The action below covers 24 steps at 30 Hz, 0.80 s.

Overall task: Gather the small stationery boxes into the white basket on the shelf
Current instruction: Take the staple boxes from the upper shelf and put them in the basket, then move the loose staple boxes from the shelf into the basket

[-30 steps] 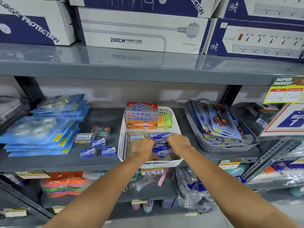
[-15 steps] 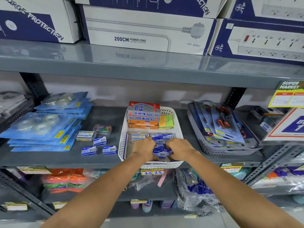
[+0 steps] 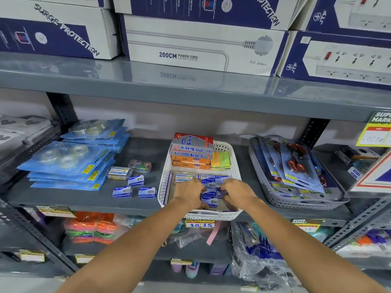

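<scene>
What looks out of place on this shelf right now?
Three small blue stationery boxes sit loose on the grey shelf left of the white basket, while the others are in the basket. Both the left hand and right hand are inside it, on the boxes there. Nothing looks spilled or damaged.

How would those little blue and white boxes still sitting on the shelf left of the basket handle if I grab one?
The small blue boxes look like stiff cardboard, so one would probably keep its shape in a pinch. They look light for their size. They lie flat, with square edges, so they are unlikely to roll or tip. The printed faces may be a bit slick.
</scene>
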### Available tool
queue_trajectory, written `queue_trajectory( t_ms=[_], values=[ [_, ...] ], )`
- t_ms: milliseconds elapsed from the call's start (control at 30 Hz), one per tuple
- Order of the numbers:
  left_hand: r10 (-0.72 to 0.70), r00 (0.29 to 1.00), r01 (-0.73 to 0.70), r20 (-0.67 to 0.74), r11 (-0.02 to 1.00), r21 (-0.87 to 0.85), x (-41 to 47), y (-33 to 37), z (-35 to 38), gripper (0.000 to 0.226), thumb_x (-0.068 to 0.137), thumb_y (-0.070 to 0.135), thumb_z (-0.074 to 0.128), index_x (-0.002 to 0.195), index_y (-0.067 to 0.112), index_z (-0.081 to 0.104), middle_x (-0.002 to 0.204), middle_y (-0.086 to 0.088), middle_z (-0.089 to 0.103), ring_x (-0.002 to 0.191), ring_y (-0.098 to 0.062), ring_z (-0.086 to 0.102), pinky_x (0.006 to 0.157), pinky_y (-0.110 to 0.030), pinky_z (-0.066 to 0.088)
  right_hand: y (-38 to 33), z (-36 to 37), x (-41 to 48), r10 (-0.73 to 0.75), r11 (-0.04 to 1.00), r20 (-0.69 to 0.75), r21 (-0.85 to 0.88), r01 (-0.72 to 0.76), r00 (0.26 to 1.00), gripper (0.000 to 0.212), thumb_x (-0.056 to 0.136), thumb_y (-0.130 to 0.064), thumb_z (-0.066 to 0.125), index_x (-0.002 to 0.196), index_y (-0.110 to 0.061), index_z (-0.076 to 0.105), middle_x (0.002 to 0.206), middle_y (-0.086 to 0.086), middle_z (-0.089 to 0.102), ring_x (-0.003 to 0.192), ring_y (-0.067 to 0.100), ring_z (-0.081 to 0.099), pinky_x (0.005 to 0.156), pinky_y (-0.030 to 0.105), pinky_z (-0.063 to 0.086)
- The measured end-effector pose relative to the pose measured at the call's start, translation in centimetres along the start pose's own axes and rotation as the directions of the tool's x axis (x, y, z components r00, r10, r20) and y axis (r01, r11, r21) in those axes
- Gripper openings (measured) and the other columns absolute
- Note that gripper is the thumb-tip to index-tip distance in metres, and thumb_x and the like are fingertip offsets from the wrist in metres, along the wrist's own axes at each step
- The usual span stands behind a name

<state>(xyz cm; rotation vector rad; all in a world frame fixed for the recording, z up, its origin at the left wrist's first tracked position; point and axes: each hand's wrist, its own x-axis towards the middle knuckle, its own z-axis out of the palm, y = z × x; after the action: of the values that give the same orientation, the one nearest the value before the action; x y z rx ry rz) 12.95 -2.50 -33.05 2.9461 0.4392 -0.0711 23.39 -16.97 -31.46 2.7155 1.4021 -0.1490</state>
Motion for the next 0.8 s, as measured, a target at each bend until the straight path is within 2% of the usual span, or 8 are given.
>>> queue_trajectory(
  t_ms=[100, 200, 333, 433, 567, 667, 733, 800],
  values=[
    [-0.018, 1.0, 0.019, 0.002, 0.999, -0.034, -0.3, 0.2, -0.4, 0.068, 0.064, 0.064, 0.077, 0.119, 0.027, 0.062, 0.118, -0.004, 0.06, 0.106, -0.026, 0.061, 0.082, -0.037, 0.051, 0.5, 0.1, 0.1, 0.01, 0.994, -0.037, 0.11, -0.005, 0.999, 0.019, 0.085, -0.022, 0.06, 0.097, -0.013, 0.069, 0.108, 0.007, 0.065, 0.102, 0.027, 0.061, 0.081, 0.034, 0.051],
    [-0.024, 0.998, 0.019, -0.051, 0.996, -0.082, -0.9, -0.3, -0.9, 0.065, 0.064, 0.062, 0.078, 0.113, 0.024, 0.062, 0.114, -0.004, 0.065, 0.102, -0.027, 0.063, 0.077, -0.036, 0.052, 1.3, 0.0, 0.3, 0.06, 0.963, -0.093, 0.269, -0.033, 0.994, 0.014, 0.081, -0.021, 0.069, 0.091, -0.012, 0.073, 0.096, 0.006, 0.069, 0.086, 0.022, 0.065, 0.077, 0.031, 0.052],
    [-0.071, 0.989, 0.055, -0.127, 0.991, -0.125, -2.6, -3.3, -1.8, 0.04, 0.075, 0.048, 0.074, 0.102, 0.02, 0.063, 0.102, -0.007, 0.068, 0.096, -0.029, 0.065, 0.073, -0.035, 0.05, 1.3, -0.7, 1.2, 0.096, 0.916, -0.168, 0.4, -0.021, 0.981, 0.005, 0.079, -0.018, 0.076, 0.079, -0.014, 0.075, 0.075, -0.004, 0.064, 0.066, 0.007, 0.059, 0.06, 0.009, 0.04],
    [-0.134, 0.974, 0.099, -0.181, 0.977, -0.191, -4.6, -7.2, -2.5, 0.04, 0.077, 0.054, 0.07, 0.102, 0.022, 0.066, 0.103, -0.003, 0.069, 0.097, -0.024, 0.064, 0.078, -0.036, 0.053, 0.0, -1.6, 2.0, 0.076, 0.907, -0.164, 0.422, 0.0, 0.983, 0.011, 0.079, -0.017, 0.075, 0.072, -0.024, 0.07, 0.075, -0.005, 0.066, 0.07, 0.012, 0.063, 0.064, 0.014, 0.043],
    [-0.206, 0.886, 0.09, -0.414, 0.955, -0.283, -8.2, -13.2, -3.3, 0.04, 0.075, 0.061, 0.069, 0.098, 0.029, 0.068, 0.092, 0.007, 0.07, 0.092, -0.015, 0.064, 0.073, -0.03, 0.051, -3.8, -3.2, 3.8, 0.015, 0.9, -0.215, 0.428, 0.08, 0.976, 0.007, 0.081, -0.017, 0.073, 0.075, -0.022, 0.072, 0.076, -0.003, 0.068, 0.067, 0.008, 0.061, 0.064, 0.017, 0.049],
    [-0.25, 0.865, 0.157, -0.436, 0.959, -0.237, -10.2, -18.2, -3.1, 0.054, 0.073, 0.065, 0.068, 0.11, 0.026, 0.067, 0.103, 0.002, 0.069, 0.102, -0.021, 0.061, 0.082, -0.036, 0.053, -7.9, -4.4, 5.6, -0.067, 0.883, -0.262, 0.434, 0.179, 0.963, 0.007, 0.082, -0.021, 0.071, 0.085, -0.016, 0.075, 0.084, 0.001, 0.073, 0.075, 0.014, 0.064, 0.076, 0.032, 0.055],
    [-0.254, 0.895, 0.196, -0.366, 0.962, -0.188, -11.2, -21.0, -2.1, 0.069, 0.074, 0.067, 0.065, 0.124, 0.021, 0.058, 0.119, -0.003, 0.06, 0.115, -0.024, 0.054, 0.093, -0.039, 0.049, -10.8, -5.2, 6.7, -0.116, 0.872, -0.275, 0.432, 0.23, 0.955, 0.015, 0.082, -0.028, 0.07, 0.091, -0.017, 0.074, 0.09, -0.001, 0.074, 0.082, 0.014, 0.065, 0.078, 0.029, 0.052],
    [-0.269, 0.932, 0.227, -0.243, 0.956, -0.187, -12.0, -23.1, -0.7, 0.091, 0.074, 0.071, 0.061, 0.141, 0.013, 0.038, 0.143, -0.006, 0.041, 0.132, -0.024, 0.04, 0.106, -0.039, 0.041, -13.8, -5.7, 7.9, -0.183, 0.888, -0.282, 0.364, 0.282, 0.942, 0.024, 0.082, -0.036, 0.069, 0.097, -0.018, 0.071, 0.093, 0.0, 0.074, 0.087, 0.017, 0.066, 0.079, 0.028, 0.048]
  ],
)
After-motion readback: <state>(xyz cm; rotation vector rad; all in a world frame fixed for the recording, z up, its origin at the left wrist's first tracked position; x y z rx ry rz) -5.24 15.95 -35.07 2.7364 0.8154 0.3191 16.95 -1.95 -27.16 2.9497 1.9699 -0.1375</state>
